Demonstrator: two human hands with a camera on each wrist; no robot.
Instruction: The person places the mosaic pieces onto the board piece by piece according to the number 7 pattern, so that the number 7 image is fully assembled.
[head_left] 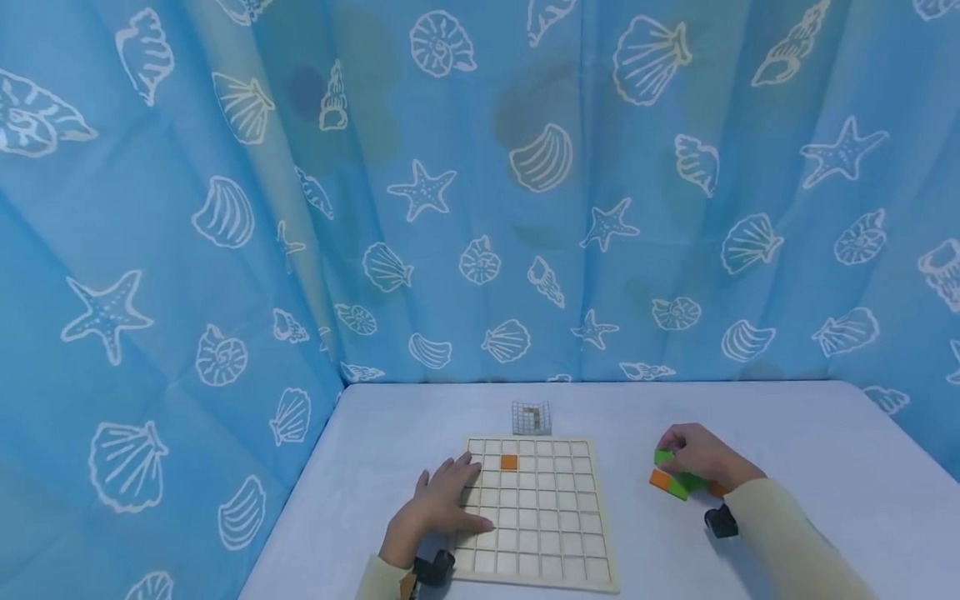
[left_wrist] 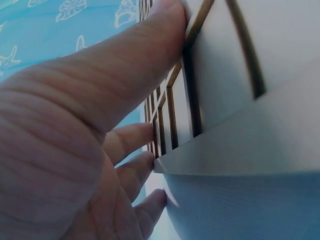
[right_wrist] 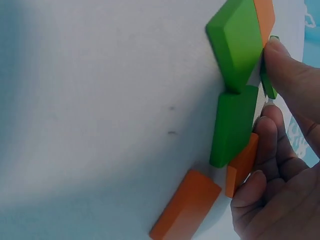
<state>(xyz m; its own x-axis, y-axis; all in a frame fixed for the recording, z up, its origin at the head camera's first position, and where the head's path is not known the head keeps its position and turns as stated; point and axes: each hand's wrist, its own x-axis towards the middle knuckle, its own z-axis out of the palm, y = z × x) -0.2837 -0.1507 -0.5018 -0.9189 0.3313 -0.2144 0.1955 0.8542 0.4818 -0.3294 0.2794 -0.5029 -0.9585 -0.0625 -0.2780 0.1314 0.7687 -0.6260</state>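
A pale gridded board (head_left: 550, 523) lies on the table, with one orange tile (head_left: 509, 462) in a cell of its upper left part. My left hand (head_left: 442, 500) rests over the board's left edge, fingers spread and thumb on the grid. To the right of the board, my right hand (head_left: 705, 454) pinches a green tile (head_left: 662, 457) between thumb and fingers. Around that hand lie loose tiles: in the right wrist view two green tiles (right_wrist: 237, 45) meet corner to corner, with orange tiles (right_wrist: 186, 206) close by. The hand partly hides some of them.
Behind the board's far edge stands a small gridded card (head_left: 531, 417) with coloured squares on it. A white cloth covers the table (head_left: 405, 417). Blue curtains (head_left: 465, 208) with white shell prints hang along the back and left sides.
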